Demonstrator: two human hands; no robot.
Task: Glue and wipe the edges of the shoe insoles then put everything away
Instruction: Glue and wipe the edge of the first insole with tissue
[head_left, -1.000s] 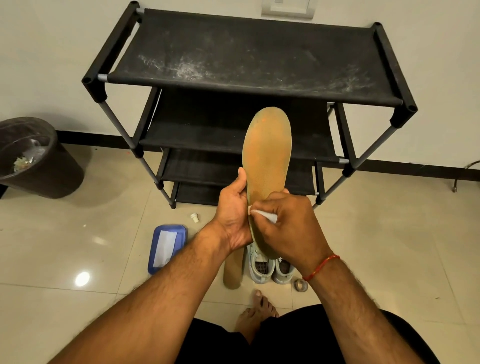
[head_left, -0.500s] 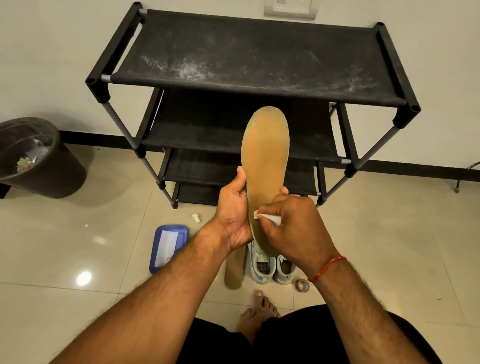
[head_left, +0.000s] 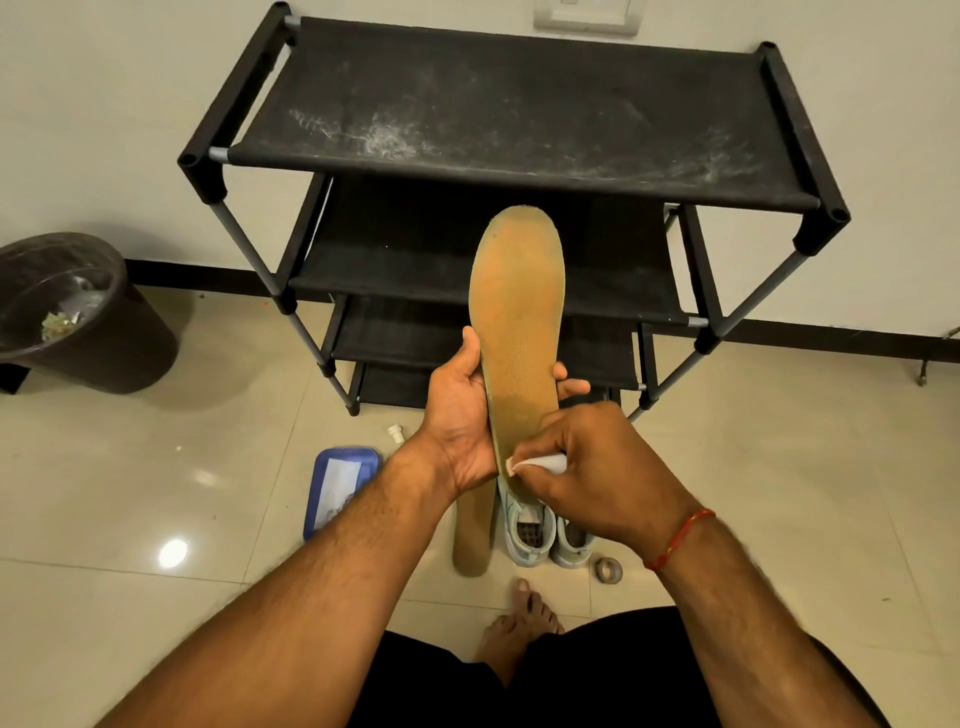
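Moved: glue tube (head_left: 540, 462) nozzle drawn lower along the left edge of the insole (head_left: 519, 322) | insole clasped upright by left hand (head_left: 462, 410) (above the shoes (head_left: 530, 535)) | tube pinched in right hand (head_left: 597, 462) | thin, even bead to be kept on the rim

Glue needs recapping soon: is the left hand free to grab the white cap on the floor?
Probably not yet: the left hand grips the raised insole. The cap lies uncovered on the tiles near the blue tray, so nothing else blocks it.
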